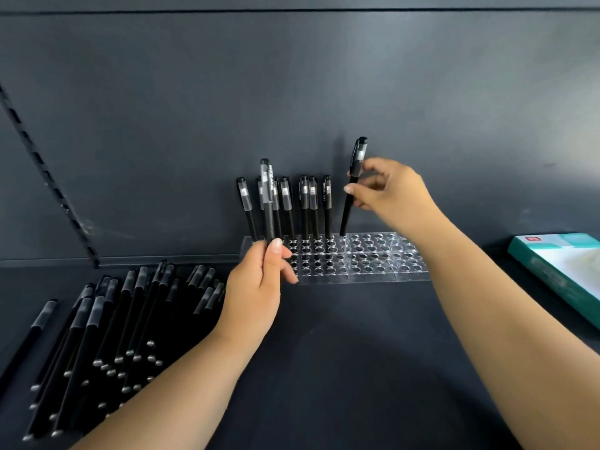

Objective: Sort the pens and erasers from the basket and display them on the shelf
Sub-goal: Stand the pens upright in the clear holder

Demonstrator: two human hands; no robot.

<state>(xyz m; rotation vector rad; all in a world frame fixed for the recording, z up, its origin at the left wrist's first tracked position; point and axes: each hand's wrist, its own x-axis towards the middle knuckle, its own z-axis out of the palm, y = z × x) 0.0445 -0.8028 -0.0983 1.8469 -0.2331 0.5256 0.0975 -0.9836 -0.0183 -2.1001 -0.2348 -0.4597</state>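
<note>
A clear acrylic pen rack point(373, 264) with many round holes stands on the dark shelf against the back wall. Several black capped pens point(308, 203) stand upright in its back row at the left. My right hand point(389, 196) pinches one black pen point(352, 190), tilted, its lower end at a hole in the back row just right of the standing pens. My left hand point(256, 287) grips another black pen point(268, 203) upright in front of the rack's left end. A pile of several black pens point(107, 336) lies loose on the shelf at the left.
A teal and white flat box point(565, 271) lies on the shelf at the far right. The dark shelf surface point(341, 368) spreads between my arms. A slotted upright rail point(48, 177) runs down the back wall at the left.
</note>
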